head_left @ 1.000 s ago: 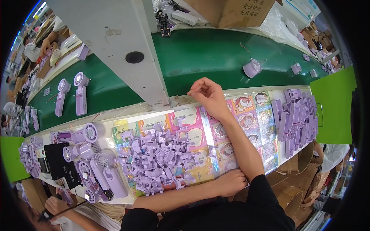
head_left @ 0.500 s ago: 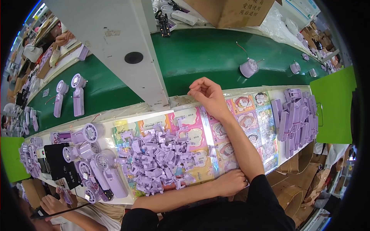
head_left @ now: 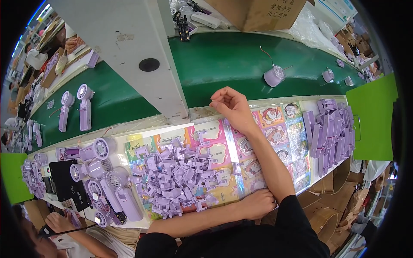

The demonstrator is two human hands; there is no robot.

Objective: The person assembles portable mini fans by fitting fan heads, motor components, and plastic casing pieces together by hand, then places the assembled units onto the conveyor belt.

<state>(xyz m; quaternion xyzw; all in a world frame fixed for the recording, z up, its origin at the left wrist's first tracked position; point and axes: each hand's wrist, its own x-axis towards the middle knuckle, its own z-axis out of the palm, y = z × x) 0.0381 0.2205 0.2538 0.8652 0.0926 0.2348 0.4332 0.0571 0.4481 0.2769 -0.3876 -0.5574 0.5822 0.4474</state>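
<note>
My right hand (head_left: 232,106) hangs at the far edge of the work table, beside the green belt. Its fingers are loosely bent with a gap to the thumb, and nothing is in them. My left hand (head_left: 259,204) rests at the near edge, close against my right elbow, a dark ring on one finger. Its fingertips are hidden. Left of my right forearm lies a heap of small lilac plastic brackets (head_left: 178,176) on a mat of colourful cartoon cards (head_left: 254,165). On the right are stacked lilac handle shells (head_left: 329,133).
Lilac handheld fans (head_left: 116,178) crowd the table's left side by a black board (head_left: 69,185). A grey post (head_left: 159,81) rises before the green belt (head_left: 215,64), which carries a round fan head (head_left: 274,76). A bright green panel (head_left: 372,120) stands right. A co-worker's hand (head_left: 59,222) shows lower left.
The fans and fan heads on the green belt have shifted slightly left. At lower left the co-worker's head and hand have moved. My own hands have stayed put.
</note>
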